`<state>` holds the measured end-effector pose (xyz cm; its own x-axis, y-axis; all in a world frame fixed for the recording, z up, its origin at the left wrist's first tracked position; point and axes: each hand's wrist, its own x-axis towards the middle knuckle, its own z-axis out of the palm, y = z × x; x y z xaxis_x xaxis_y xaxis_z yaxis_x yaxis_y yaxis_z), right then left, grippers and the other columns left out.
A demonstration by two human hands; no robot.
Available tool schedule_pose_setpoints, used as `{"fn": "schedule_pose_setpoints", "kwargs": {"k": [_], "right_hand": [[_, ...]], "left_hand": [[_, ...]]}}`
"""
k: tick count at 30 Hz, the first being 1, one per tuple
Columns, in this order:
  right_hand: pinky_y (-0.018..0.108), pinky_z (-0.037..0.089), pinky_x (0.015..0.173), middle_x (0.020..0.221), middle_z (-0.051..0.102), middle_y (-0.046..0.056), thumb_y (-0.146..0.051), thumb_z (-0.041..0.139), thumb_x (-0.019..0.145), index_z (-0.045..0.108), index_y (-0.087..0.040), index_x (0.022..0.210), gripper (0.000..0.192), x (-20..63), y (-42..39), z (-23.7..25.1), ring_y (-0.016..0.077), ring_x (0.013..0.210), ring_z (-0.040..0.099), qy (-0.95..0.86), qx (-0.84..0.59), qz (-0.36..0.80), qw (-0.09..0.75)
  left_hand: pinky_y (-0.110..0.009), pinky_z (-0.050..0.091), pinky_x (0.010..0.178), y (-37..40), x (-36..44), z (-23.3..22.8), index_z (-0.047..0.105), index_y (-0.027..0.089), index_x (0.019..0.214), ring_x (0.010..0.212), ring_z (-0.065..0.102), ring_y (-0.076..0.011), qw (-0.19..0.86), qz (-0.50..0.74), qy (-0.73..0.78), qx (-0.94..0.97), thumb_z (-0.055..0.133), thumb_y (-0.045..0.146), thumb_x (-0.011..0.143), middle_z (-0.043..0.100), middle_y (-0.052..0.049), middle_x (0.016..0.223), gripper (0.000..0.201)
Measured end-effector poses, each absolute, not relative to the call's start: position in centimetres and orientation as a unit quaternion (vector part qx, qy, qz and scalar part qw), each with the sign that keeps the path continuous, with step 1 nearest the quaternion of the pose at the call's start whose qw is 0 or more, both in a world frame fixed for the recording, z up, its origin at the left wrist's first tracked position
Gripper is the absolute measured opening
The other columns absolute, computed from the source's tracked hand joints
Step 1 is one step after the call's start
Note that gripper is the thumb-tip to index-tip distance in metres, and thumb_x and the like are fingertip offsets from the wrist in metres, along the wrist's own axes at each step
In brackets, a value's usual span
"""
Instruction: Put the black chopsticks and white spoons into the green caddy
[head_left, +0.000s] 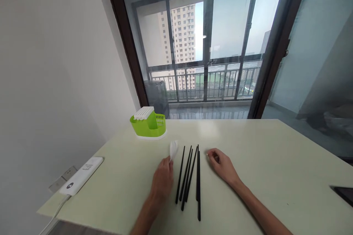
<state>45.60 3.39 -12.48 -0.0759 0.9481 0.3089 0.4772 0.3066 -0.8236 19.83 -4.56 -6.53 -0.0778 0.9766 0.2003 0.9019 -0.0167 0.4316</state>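
Note:
My left hand (163,177) is closed around the lower end of a white spoon (173,149), whose bowl points away from me over the table. Just to its right lie several black chopsticks (189,172), roughly side by side with their thin ends pointing away. My right hand (221,163) rests on the table to the right of the chopsticks, its fingers curled in and nothing visible in them. Beyond my left hand stands a green utensil holder (147,127) with a white slotted top and a basket-like side.
A white power strip (82,176) with a cable lies along the table's left edge by the wall. The corner of a dark flat object (344,194) shows at the right edge. The pale table (248,136) reaches up to a glass door.

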Motion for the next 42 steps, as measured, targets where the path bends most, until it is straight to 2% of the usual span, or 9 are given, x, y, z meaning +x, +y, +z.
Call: {"fn": "schedule_pose_setpoints", "kwargs": {"k": [5,9,13,16,19,22,26,36,42], "right_hand": [[0.038,0.052,0.092,0.122,0.069,0.009,-0.063,0.046,0.095,0.049,-0.026,0.135,0.054,45.6,3.2,-11.2,0.0231,0.104,0.067,-0.554,-0.408,0.505,0.521],[0.039,0.055,0.089,0.118,0.069,0.006,-0.061,0.055,0.092,0.039,-0.032,0.144,0.061,45.7,2.8,-10.3,0.0230,0.098,0.069,-0.515,-0.358,0.579,0.522],[0.033,0.054,0.066,0.087,0.071,0.002,-0.056,0.059,0.089,0.044,-0.027,0.139,0.060,45.8,2.8,-10.1,0.0207,0.070,0.066,-0.500,-0.408,0.557,0.522],[0.029,0.048,0.054,0.068,0.062,-0.003,-0.054,0.056,0.089,0.048,-0.023,0.135,0.056,46.0,3.1,-10.3,0.0184,0.058,0.058,-0.480,-0.437,0.539,0.537],[0.027,0.046,0.053,0.065,0.057,-0.005,-0.054,0.054,0.090,0.050,-0.024,0.130,0.050,46.1,3.3,-10.5,0.0169,0.057,0.055,-0.470,-0.440,0.533,0.549],[0.027,0.044,0.051,0.063,0.055,-0.006,-0.054,0.056,0.088,0.054,-0.025,0.126,0.048,46.0,3.3,-10.5,0.0163,0.055,0.053,-0.491,-0.442,0.530,0.531],[0.028,0.045,0.056,0.062,0.056,-0.006,-0.050,0.059,0.084,0.059,-0.023,0.121,0.045,46.0,3.4,-10.7,0.0167,0.056,0.054,-0.538,-0.449,0.498,0.510],[0.029,0.047,0.062,0.076,0.062,-0.002,-0.055,0.056,0.086,0.060,-0.022,0.118,0.046,46.6,3.8,-11.7,0.0169,0.062,0.056,-0.613,-0.456,0.438,0.474],[0.036,0.053,0.081,0.090,0.071,0.003,-0.058,0.051,0.091,0.064,-0.024,0.115,0.044,46.5,3.6,-11.8,0.0222,0.079,0.066,-0.658,-0.470,0.372,0.456]], "left_hand": [[-0.038,0.049,0.098,-4.7,27.0,-5.6,0.061,0.017,0.124,0.110,0.065,-0.0265,0.165,0.281,0.609,0.723,0.025,0.032,0.105,0.068,-0.016,0.121,0.044],[-0.044,0.049,0.099,-5.0,31.1,-5.5,0.058,0.015,0.131,0.116,0.063,-0.0303,0.212,0.261,0.554,0.762,0.026,0.030,0.104,0.066,-0.019,0.124,0.044],[-0.048,0.035,0.118,-5.0,33.2,-6.2,0.033,0.011,0.156,0.147,0.038,-0.0307,0.264,0.281,0.498,0.777,0.031,0.026,0.102,0.042,-0.021,0.157,0.055],[-0.047,0.030,0.122,-4.9,33.7,-6.7,0.023,0.009,0.160,0.150,0.033,-0.0304,0.292,0.275,0.489,0.774,0.034,0.024,0.101,0.035,-0.021,0.161,0.062],[-0.047,0.033,0.120,-4.8,33.6,-6.7,0.029,0.012,0.158,0.146,0.038,-0.0319,0.296,0.273,0.479,0.780,0.038,0.024,0.099,0.040,-0.020,0.158,0.061],[-0.046,0.042,0.112,-5.1,33.3,-6.0,0.038,0.017,0.153,0.132,0.053,-0.0312,0.309,0.267,0.465,0.786,0.043,0.025,0.097,0.054,-0.017,0.145,0.057],[-0.044,0.049,0.100,-5.7,33.2,-5.3,0.035,0.017,0.154,0.113,0.063,-0.0297,0.334,0.258,0.462,0.780,0.047,0.024,0.094,0.061,-0.017,0.131,0.062],[-0.049,0.042,0.108,-6.5,32.0,-5.9,0.045,0.016,0.147,0.126,0.055,-0.0345,0.306,0.216,0.458,0.806,0.055,0.036,0.092,0.061,-0.017,0.133,0.059],[-0.043,0.043,0.110,-2.9,26.6,-3.1,0.063,0.022,0.128,0.122,0.058,-0.0255,0.186,0.286,0.441,0.830,0.054,0.034,0.096,0.068,-0.010,0.127,0.035]]}}
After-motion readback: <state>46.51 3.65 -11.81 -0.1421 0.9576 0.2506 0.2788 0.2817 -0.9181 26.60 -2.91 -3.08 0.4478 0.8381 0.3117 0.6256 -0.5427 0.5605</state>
